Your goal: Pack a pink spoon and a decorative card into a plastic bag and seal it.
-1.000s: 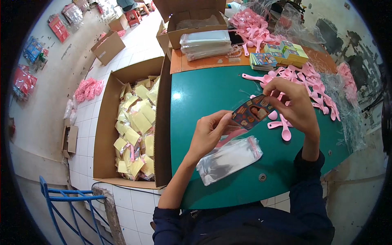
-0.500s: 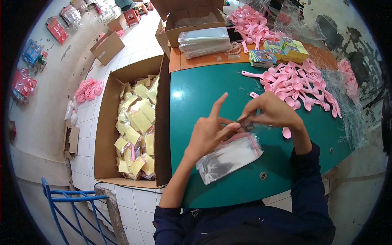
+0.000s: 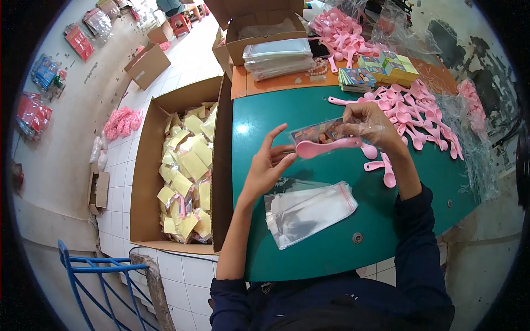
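A clear plastic bag (image 3: pixel 322 132) with a colourful picture card and a pink spoon (image 3: pixel 320 148) in it is held up over the green table. My right hand (image 3: pixel 371 124) is closed on the bag's right end, by the spoon's handle. At the other end, my left hand (image 3: pixel 268 164) has its fingers apart and index finger raised; its thumb and fingertips are at the spoon's bowl end. Below the hands lies a stack of flat clear bags (image 3: pixel 312 212), the top ones slightly fanned. Loose pink spoons (image 3: pixel 389 177) lie beside my right forearm.
Left of the green table (image 3: pixel 259 121) stands a large carton (image 3: pixel 144 182) filled with yellow-carded packets. A heap of pink spoons (image 3: pixel 422 118), card stacks (image 3: pixel 356 79) and bundled clear bags (image 3: pixel 279 55) sit toward the back. A blue metal frame (image 3: pixel 102 265) is at lower left.
Both hands have risen away from the bag stack, the right one holding the bag with card and spoon now in plain sight. The left hand has spread and shifted slightly left.
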A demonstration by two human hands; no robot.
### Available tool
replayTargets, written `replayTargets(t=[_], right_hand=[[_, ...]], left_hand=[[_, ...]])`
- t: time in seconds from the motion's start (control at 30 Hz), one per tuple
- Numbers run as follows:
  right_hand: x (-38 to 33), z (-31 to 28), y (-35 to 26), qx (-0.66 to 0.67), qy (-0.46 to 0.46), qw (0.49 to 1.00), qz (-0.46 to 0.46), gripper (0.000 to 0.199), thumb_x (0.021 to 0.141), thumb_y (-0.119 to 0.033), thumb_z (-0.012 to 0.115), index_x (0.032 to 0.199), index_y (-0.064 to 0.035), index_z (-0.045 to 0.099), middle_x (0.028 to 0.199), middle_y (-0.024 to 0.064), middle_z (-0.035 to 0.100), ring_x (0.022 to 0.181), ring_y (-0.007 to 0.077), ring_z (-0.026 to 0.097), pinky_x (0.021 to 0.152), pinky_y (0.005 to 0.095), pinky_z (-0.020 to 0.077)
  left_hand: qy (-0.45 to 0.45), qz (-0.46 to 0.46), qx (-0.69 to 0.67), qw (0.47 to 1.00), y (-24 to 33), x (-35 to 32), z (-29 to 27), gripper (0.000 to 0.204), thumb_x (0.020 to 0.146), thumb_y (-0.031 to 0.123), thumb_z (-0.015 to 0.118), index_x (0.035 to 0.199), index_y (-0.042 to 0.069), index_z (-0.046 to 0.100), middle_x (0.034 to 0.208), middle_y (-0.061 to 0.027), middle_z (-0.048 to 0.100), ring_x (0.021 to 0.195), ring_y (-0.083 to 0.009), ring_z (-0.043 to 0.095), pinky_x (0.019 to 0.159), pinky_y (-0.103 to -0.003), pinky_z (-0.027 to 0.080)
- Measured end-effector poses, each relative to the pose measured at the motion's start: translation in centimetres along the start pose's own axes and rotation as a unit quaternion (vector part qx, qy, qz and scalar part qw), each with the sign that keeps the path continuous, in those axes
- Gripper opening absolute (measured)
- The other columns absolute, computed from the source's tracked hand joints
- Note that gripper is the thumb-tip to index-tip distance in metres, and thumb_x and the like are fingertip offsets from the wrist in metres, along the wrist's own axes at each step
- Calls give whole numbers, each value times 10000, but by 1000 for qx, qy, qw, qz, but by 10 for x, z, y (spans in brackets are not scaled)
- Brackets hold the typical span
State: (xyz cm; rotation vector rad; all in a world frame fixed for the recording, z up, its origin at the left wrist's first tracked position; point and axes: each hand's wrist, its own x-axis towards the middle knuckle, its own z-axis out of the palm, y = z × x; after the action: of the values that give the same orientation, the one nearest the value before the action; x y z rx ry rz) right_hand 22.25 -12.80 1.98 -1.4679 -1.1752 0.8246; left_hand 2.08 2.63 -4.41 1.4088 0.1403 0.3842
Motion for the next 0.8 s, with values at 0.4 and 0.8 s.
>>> replayTargets(t=[0.4,0.8], right_hand=[[-2,55,24,-356,-100,924,-95,267,718,-148,675,941,-48,568,967,112,513,888,274,535,776,346,439],[1,82,46,-391,-78,905,-145,140,734,-127,610,807,-63,509,843,89,489,823,271,509,744,363,396]], left_hand=[[24,-230,-93,968,-16,-4,3,663,930,118,398,1382,124,-87,1030,-239,555,912,-278,610,761,-346,535],[17,-218,-83,972,-18,-4,4,652,917,135,451,1402,140,15,961,-168,592,860,-228,619,746,-333,540]])
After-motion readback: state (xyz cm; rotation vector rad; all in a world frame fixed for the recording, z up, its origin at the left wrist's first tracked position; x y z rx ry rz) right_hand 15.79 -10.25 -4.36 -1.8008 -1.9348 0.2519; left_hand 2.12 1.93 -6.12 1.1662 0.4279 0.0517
